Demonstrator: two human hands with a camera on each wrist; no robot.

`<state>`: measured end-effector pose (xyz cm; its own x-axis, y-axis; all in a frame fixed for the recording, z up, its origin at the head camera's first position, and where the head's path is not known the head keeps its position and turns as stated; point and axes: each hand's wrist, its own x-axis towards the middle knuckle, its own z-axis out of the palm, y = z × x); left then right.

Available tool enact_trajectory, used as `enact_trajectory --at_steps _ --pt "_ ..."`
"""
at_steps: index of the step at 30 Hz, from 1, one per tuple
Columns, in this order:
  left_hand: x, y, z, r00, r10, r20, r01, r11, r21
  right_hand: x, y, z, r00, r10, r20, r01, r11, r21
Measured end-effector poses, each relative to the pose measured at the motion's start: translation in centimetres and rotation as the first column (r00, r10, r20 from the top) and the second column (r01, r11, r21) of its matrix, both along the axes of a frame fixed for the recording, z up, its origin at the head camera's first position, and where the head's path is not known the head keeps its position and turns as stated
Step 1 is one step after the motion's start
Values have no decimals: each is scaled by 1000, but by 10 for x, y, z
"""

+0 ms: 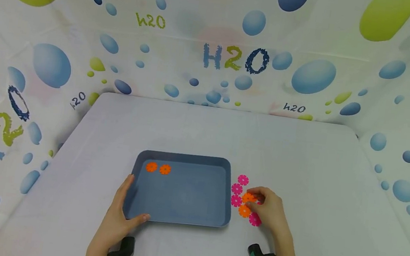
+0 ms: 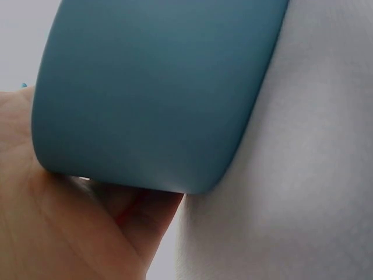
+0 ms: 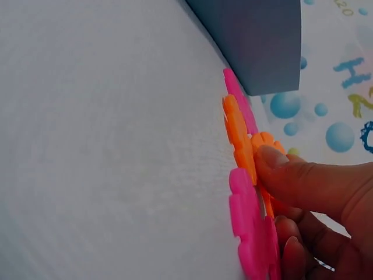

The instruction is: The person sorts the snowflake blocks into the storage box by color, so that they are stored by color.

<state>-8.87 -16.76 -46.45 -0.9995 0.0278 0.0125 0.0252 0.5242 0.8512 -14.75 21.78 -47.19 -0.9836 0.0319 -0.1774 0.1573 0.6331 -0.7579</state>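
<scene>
A blue-grey rectangular tray [image 1: 189,194] lies flat on the table, with two orange flower-shaped pieces [image 1: 165,169] near its far left corner. My left hand [image 1: 120,211] holds the tray by its near left corner, thumb at the front edge and fingers along the left side. Just right of the tray, my right hand [image 1: 270,206] pinches an orange flower-shaped piece [image 3: 267,140] between thumb and fingers. Beside it on the table lie another orange flower piece [image 1: 244,211] and several pink flower pieces [image 1: 237,189]. One pink piece is partly hidden by the right hand.
A white cloth covers the table [image 1: 318,172]. Behind it hangs a white curtain [image 1: 183,57] printed with blue and green drops and "H2O" lettering. A black wrist device [image 1: 261,255] sits at the right wrist, and another black device [image 1: 122,251] at the left.
</scene>
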Motion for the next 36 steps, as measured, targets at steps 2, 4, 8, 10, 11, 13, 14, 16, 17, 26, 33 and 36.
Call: enact_trajectory --at_steps 2,4,8,10,11,13,14,16,17,26,33,36 --pt "0 0 0 1000 1 5 -1 1000 -3 0 1 0 1000 6 -5 -6 1000 -7" --pt "0 0 0 1000 2 8 -2 1000 -4 -1 3 1 1000 13 -7 -13 1000 -14" --pt "0 0 0 1000 2 0 -2 1000 -1 -2 6 2 1000 23 -5 -23 999 -30" --pt "0 0 0 1000 1 -1 -1 1000 2 -3 8 3 1000 10 -1 -10 998 -54" --pt "0 0 0 1000 0 -2 0 1000 4 -4 9 3 1000 -5 6 5 997 -79" --pt "0 0 0 1000 -2 0 2 1000 8 -5 11 5 999 -46 22 48 989 -139" --pt "0 0 0 1000 -3 0 3 1000 9 -7 13 7 997 -70 35 75 982 -176" --pt "0 0 -1 1000 -4 -2 4 1000 8 -10 15 11 992 -117 53 126 960 -250" --pt "0 -1 -1 1000 -4 -3 4 1000 8 -12 15 13 988 -139 68 153 945 -290" --pt "0 -1 -2 1000 -6 -8 6 1000 9 -29 14 34 960 -230 160 279 735 -618" --pt "0 0 -2 1000 0 -5 1 1000 10 -39 5 41 951 -245 190 307 667 -678" --pt "0 0 -2 1000 0 -11 0 1000 15 -46 -1 44 951 -236 199 306 649 -696"
